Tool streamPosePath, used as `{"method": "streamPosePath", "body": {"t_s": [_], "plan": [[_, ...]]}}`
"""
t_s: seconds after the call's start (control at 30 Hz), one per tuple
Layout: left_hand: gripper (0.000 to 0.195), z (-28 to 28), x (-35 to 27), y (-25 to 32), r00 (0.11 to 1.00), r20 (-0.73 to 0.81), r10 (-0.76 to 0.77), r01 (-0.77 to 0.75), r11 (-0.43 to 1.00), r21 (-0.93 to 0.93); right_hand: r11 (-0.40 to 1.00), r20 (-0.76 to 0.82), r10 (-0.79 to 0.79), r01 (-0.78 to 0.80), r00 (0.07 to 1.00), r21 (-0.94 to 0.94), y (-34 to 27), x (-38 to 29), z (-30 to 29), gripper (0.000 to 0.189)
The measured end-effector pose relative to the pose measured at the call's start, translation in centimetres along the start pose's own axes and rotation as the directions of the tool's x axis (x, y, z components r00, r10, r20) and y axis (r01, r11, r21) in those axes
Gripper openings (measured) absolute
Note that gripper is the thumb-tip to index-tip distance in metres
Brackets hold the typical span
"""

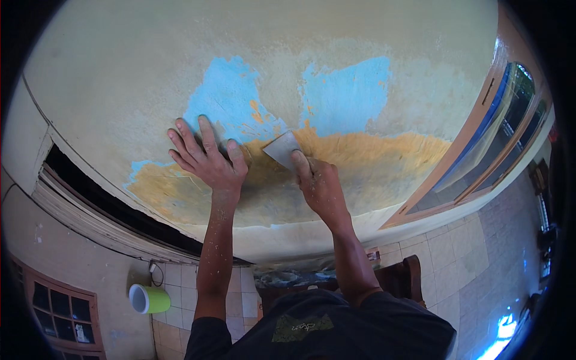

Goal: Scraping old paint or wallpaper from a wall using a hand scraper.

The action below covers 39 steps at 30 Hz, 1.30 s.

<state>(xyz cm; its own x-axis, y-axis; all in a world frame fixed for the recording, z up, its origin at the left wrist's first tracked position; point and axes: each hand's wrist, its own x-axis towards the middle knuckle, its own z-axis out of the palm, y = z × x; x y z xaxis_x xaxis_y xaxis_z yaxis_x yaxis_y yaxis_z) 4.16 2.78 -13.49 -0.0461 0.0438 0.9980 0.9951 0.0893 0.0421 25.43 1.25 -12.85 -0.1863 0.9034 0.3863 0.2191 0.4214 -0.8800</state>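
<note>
My right hand (317,180) grips a putty knife (282,148), its wide metal blade angled up to the left against the painted wall (279,27). The blade's edge lies at the border between a light-blue patch (225,94) and the ochre area (382,153) below. My left hand (213,164) rests on the wall with its fingers spread, left of the blade, over the lower edge of that blue patch. A second blue patch (346,96) shows higher up on the right. Dust and small flakes cling to both forearms.
A wood-framed window (477,130) stands at the right. A dark opening (121,202) runs along the lower left. Below are a tiled floor (450,256), a green bin (157,299) and dark wooden furniture (407,279). Another paned window (63,306) is at the lower left.
</note>
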Motion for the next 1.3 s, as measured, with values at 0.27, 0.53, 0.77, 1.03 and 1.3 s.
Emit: {"method": "streamPosePath", "body": {"t_s": [0.27, 0.53, 0.77, 1.03, 1.3], "plan": [[0.062, 0.0, 0.4, -0.6, 1.0, -0.017, -0.004, 0.004, 1.0, -0.008, 0.999, 0.029, 0.044, -0.043, 0.999, -0.014, -1.0, 0.1, -0.1, 0.047], [0.061, -0.3, 0.4, -0.1, 1.0, -0.002, -0.009, 0.009, 1.0, -0.012, 1.0, -0.009, -0.009, 0.009, 1.0, -0.007, -1.0, -0.2, -0.1, 0.045], [0.062, -0.6, 0.2, 0.1, 1.0, -0.002, -0.007, 0.007, 1.0, -0.016, 1.0, -0.022, -0.007, 0.007, 1.0, -0.01, -1.6, -0.4, 0.0, 0.046], [0.062, -0.7, 0.7, -0.4, 1.0, 0.004, -0.009, 0.009, 1.0, 0.001, 0.999, -0.033, -0.028, 0.027, 0.999, -0.032, -2.0, -0.2, 0.5, 0.048], [0.061, -0.9, 0.4, -0.4, 1.0, 0.019, -0.008, 0.008, 1.0, -0.005, 1.0, -0.019, 0.015, -0.015, 1.0, -0.003, -1.4, -0.5, 0.3, 0.048]]}}
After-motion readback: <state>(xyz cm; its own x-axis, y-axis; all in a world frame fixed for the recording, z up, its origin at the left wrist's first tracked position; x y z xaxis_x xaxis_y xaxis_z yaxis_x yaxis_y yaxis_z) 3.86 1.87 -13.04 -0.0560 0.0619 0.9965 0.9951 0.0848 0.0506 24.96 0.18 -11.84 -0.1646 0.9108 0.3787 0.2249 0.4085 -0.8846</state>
